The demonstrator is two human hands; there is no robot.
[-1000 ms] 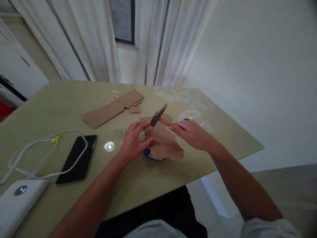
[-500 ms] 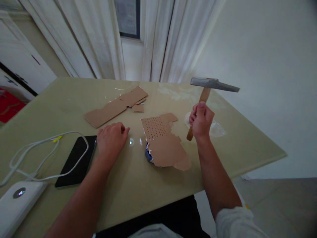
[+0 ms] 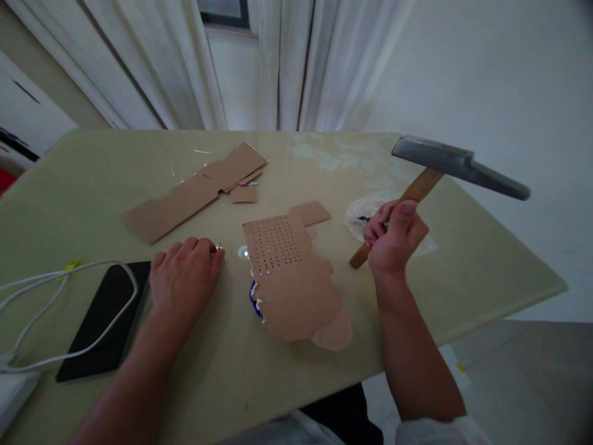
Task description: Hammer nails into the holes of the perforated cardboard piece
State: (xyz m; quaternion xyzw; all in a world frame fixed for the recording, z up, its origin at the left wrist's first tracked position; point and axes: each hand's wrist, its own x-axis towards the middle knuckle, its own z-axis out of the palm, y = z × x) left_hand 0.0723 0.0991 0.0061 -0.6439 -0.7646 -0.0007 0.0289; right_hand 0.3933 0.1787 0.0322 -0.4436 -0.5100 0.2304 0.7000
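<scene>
At the center of the frame, a sheet of brown cardboard (image 3: pixel 299 306) lies on a pale green table (image 3: pixel 208 377), its upper part pierced by orderly rows of small dark holes (image 3: pixel 278 244) and its broad lower part unpierced. A few bright dots (image 3: pixel 268 272) sit along the lowest row, apparently nail heads, though they are too small to be sure. Judged by the pattern, the work is well under way: the upper block looks filled, while the stretch below bears no marks.

Right of center, the person's right hand (image 3: pixel 396 241) is wrapped firmly around the wooden handle of a hammer (image 3: pixel 442 159), raised clear of the cardboard. Left of center, the left hand (image 3: pixel 188 272) rests knuckles-up near the table, fingers curled; a tiny shiny object (image 3: pixel 219 247) shows at the thumb tip, but whether it is pinched cannot be told.

A sliver of blue (image 3: pixel 254 301) peeks from beneath the sheet's ragged left edge. Cut cardboard strips (image 3: pixel 194 204) lie at upper left, and a clear plastic bag (image 3: pixel 359 213) sits behind the right hand.
</scene>
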